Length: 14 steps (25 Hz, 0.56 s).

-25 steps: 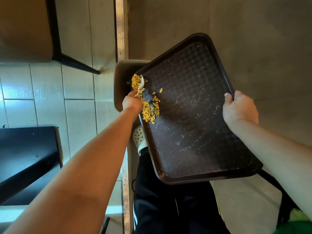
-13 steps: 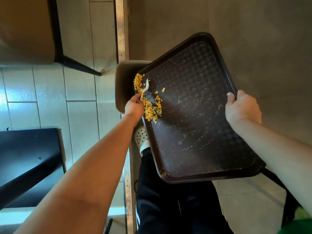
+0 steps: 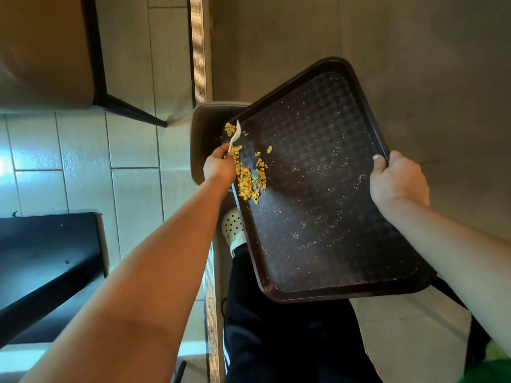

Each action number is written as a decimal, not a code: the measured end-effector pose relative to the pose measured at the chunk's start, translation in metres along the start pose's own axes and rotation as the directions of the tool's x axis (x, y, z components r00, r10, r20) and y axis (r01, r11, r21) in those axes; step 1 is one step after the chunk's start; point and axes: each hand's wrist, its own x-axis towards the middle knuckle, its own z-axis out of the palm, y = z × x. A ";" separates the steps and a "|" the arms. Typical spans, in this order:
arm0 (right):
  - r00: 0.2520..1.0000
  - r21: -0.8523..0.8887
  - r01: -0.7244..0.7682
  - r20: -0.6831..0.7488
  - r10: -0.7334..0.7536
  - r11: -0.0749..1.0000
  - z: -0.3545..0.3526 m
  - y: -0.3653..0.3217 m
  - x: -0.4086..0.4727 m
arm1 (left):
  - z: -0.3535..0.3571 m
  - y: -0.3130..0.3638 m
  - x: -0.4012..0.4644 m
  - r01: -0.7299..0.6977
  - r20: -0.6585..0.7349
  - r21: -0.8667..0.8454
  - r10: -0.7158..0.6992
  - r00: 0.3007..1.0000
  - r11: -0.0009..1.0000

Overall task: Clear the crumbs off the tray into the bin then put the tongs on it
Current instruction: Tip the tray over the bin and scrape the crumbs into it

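Note:
A dark brown tray (image 3: pixel 318 194) is tilted with its left edge over a beige bin (image 3: pixel 204 134). My right hand (image 3: pixel 398 181) grips the tray's right rim. My left hand (image 3: pixel 219 167) holds a small white spoon (image 3: pixel 235 134) at the tray's lower left edge. A heap of yellow crumbs (image 3: pixel 250 178) lies along that left rim, with a smaller clump by the spoon's tip over the bin. Fine pale dust is scattered over the rest of the tray. No tongs are in view.
My dark trouser leg and a white perforated shoe (image 3: pixel 232 225) stand under the tray. A metal floor strip (image 3: pixel 199 51) runs up the middle. A black bench (image 3: pixel 47 261) sits at lower left, a brown seat with a black leg (image 3: pixel 41 51) at upper left.
The spoon in my left hand has moved a little up along the tray's left edge, and part of the crumb heap near the top has thinned. The tray's tilt is nearly the same.

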 end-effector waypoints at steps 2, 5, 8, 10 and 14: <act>1.000 -0.006 0.003 -0.003 -0.003 1.000 0.000 0.000 0.000 | 0.005 0.006 0.005 0.007 0.061 0.035 -0.009 0.998 0.999; 1.000 -0.012 0.002 -0.005 -0.002 1.000 0.000 0.000 0.001 | 0.001 0.009 0.011 0.035 0.045 0.093 -0.039 0.998 0.995; 1.000 -0.012 -0.009 0.001 0.009 1.000 -0.002 -0.002 -0.001 | -0.009 -0.002 0.010 0.064 -0.047 0.094 -0.060 0.997 0.994; 1.000 -0.008 -0.012 0.008 0.012 1.000 -0.002 -0.004 -0.003 | -0.014 -0.013 0.008 0.083 -0.127 0.028 -0.079 0.989 0.996; 1.000 -0.004 -0.009 0.006 0.009 1.000 0.001 -0.008 -0.005 | -0.007 -0.019 -0.002 0.002 -0.012 -0.037 -0.002 1.000 0.999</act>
